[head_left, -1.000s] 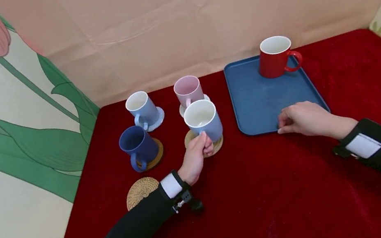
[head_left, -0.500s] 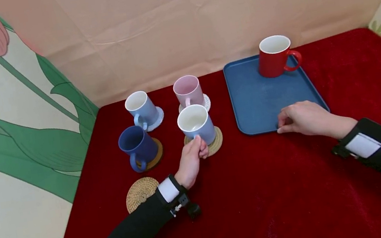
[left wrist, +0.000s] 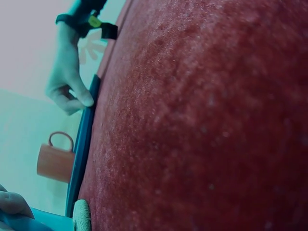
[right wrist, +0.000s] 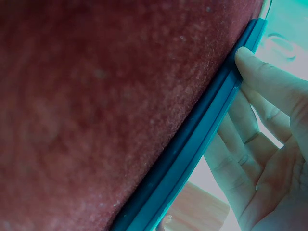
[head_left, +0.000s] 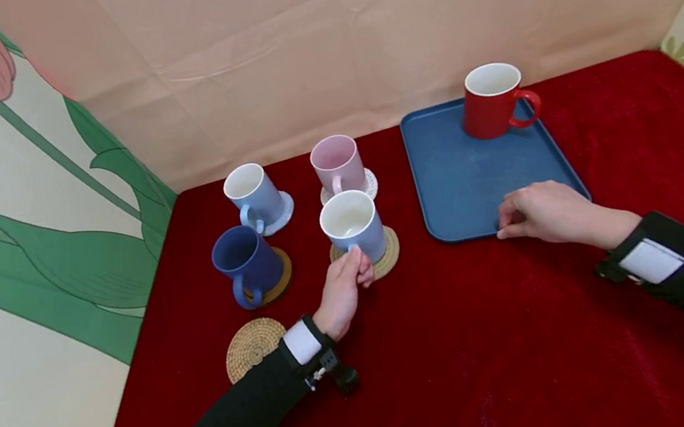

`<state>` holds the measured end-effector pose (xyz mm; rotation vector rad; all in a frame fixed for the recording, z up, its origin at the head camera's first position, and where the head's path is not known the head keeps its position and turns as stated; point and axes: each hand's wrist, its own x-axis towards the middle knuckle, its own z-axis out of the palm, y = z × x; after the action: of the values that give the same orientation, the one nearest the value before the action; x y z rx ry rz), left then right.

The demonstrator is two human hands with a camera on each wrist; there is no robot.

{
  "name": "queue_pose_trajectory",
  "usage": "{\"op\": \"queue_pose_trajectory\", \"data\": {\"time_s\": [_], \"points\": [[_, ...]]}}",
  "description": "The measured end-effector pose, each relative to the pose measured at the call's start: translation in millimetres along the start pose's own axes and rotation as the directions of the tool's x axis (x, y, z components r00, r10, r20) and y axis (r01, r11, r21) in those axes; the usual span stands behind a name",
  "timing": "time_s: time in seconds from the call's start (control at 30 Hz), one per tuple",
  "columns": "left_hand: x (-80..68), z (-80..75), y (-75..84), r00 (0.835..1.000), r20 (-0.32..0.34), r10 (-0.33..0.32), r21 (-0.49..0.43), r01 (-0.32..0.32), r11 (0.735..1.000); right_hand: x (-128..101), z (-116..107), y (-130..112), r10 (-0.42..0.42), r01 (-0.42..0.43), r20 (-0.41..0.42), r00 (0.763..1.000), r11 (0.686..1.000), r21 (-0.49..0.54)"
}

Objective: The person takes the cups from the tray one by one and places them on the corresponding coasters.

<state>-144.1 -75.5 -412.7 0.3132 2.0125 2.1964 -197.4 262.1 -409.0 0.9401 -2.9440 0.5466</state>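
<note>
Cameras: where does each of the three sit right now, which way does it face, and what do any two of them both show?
Head: worn on the head, looking forward and down at the red table; both black sleeves show, the left hand gripping the light blue mug by its handle, the right hand at the blue tray.
Left wrist: low over the cloth, looking across to the right hand, tray edge and red mug.
Right wrist: at cloth level, looking up along the tray rim; its own fingers hold it.
Shared: all three show the tray and right hand.
</note>
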Motion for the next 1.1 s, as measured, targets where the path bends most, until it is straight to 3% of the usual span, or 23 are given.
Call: {"op": "queue_pose_trajectory", "data": {"time_s": [0.33,1.1], "points": [[-2.0,2.8,-3.5,1.000,-0.019,0.003,0.022,-0.003,1.000,-0.3,-1.2,-1.4,-0.001,0.001,-0.002,1.000,1.000,0.008],[-5.6,11.7,-7.1,0.991,-0.132,0.008,0.032,-0.004,0.999,-1.0,1.4,0.5,-0.007,0.007,-0.004,1.000,1.000,-0.003]]}}
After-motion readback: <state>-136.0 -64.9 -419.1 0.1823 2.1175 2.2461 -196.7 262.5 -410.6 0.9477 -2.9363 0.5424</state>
